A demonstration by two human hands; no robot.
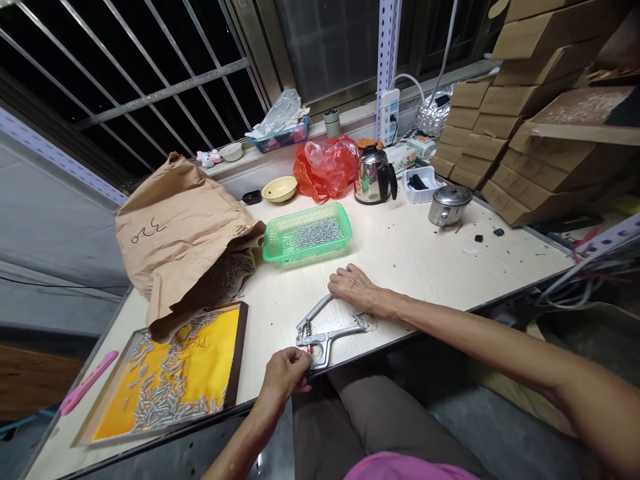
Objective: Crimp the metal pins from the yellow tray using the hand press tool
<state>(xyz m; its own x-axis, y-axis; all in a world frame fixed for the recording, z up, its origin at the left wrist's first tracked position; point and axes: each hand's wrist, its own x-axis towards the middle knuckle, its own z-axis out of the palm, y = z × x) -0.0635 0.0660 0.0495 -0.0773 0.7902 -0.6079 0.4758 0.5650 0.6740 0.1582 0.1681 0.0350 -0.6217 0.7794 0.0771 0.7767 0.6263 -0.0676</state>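
Observation:
A silver spring-loaded pair of press pliers [323, 346] lies near the table's front edge, its two handles spread apart. My right hand [354, 288] is closed round the end of the upper handle. At the jaw, beside a small red part, my left hand [287, 373] has its thumb and fingers pinched together; what they hold is too small or hidden to make out. Beyond my hands stands a green plastic basket [277, 252] with many small silver metal pieces. To the left, a yellow-lined tray [213, 353] holds loose small metal pieces.
A large brown paper bag [185, 227] leans over the tray's back edge. A pink-handled tool [90, 381] lies at far left. Behind are a yellow bowl [279, 189], red plastic bag [325, 167], kettle [370, 179] and lidded metal pot [447, 207]. Cardboard boxes [540, 100] are stacked at right.

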